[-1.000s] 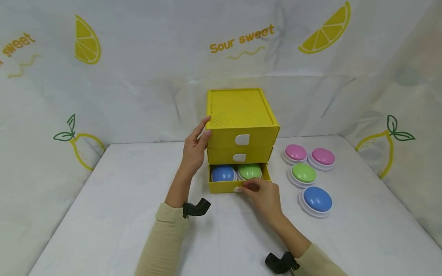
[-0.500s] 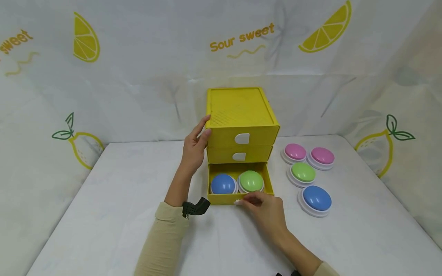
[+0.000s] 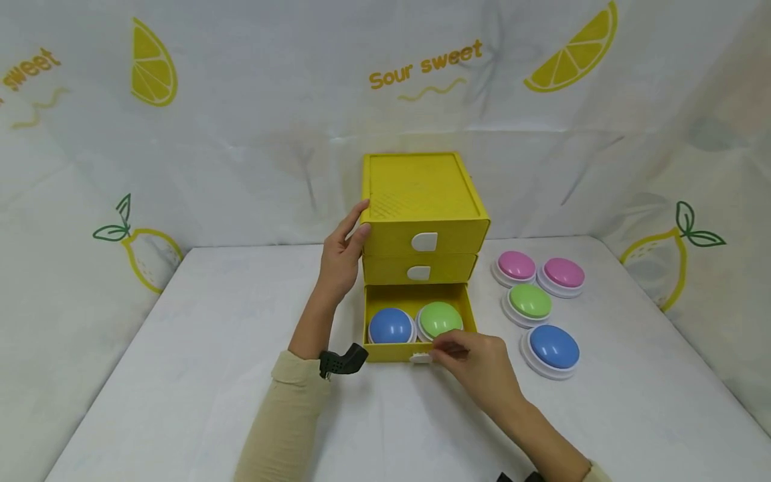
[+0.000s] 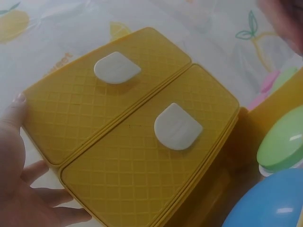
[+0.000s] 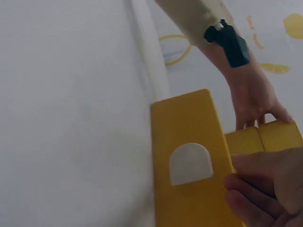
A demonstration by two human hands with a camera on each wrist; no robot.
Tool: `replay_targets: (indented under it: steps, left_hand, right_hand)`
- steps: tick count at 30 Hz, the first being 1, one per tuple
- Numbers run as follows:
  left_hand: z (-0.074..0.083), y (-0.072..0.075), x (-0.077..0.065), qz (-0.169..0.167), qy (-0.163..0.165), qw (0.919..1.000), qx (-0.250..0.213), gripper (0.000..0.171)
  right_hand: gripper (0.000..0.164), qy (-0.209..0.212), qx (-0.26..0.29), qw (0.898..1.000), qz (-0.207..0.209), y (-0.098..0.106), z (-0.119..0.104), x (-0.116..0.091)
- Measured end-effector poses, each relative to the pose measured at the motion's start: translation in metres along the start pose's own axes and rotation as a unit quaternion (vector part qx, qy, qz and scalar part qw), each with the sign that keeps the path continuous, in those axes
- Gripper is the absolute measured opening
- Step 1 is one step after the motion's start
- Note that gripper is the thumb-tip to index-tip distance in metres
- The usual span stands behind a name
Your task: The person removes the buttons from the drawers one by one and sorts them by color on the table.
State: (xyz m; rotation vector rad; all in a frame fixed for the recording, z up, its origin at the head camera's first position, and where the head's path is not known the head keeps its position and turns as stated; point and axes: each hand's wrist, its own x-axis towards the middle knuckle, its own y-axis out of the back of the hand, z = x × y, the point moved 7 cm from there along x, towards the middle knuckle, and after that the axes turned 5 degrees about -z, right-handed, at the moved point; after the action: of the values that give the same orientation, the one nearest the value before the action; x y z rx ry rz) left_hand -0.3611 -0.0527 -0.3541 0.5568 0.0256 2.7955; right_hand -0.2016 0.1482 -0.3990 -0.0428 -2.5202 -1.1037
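A yellow drawer cabinet (image 3: 425, 237) stands in the middle of the table with its bottom drawer (image 3: 385, 353) pulled out. Inside that drawer sit a blue domed push button (image 3: 390, 326) and a green domed push button (image 3: 440, 319), both on white bases. My left hand (image 3: 340, 262) rests on the cabinet's left side, thumb by the front edge and fingers extended, as the left wrist view shows (image 4: 33, 175). My right hand (image 3: 478, 365) is at the drawer front's upper edge with bent fingers, clear of the white handle (image 5: 191, 164). Whether its fingertips touch the edge I cannot tell.
Right of the cabinet lie two pink buttons (image 3: 517, 266) (image 3: 564, 273), a green button (image 3: 530, 301) and a blue button (image 3: 554, 347). Two closed drawers with white handles (image 4: 178, 126) are above the pulled-out one. A lemon-printed cloth (image 3: 253, 154) hangs behind.
The bottom drawer has slid out toward me, bringing its two buttons further into view. My right hand has let go of the white handle and shifted right. My left hand has stayed on the cabinet.
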Motion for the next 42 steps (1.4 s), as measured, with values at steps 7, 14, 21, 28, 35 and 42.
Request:
replay_targets:
  steps: [7,14,21,28,35,42]
  left_hand:
    - [-0.001,0.0,0.001,-0.002,-0.002,1.0,0.002,0.046]
    - [-0.002,-0.001,0.0,-0.004,0.001,1.0,0.001,0.046]
    - [-0.005,-0.001,0.001,0.001,0.003,1.0,0.006,0.045]
    - [-0.002,-0.001,0.0,0.011,-0.007,0.9999,0.011,0.045]
    - [-0.001,-0.002,0.0,0.008,-0.009,0.9997,0.021,0.045]
    - [-0.002,0.0,0.001,0.007,0.001,0.9997,0.024,0.045]
  right_hand:
    - [0.017,-0.004,0.01,0.999,-0.041,0.017,0.004,0.022]
    - [0.021,-0.057,0.01,0.988,-0.14,0.013,0.026,0.048]
    - [0.036,-0.046,-0.042,0.968,-0.243,-0.004,0.04,0.069]
    - [0.047,-0.005,-0.107,0.933,-0.344,-0.025,0.035,0.077]
    - [0.048,0.006,-0.112,0.941,-0.318,-0.021,0.035,0.078]
    - [0.051,0.042,-0.087,0.949,-0.299,-0.016,0.028,0.077]
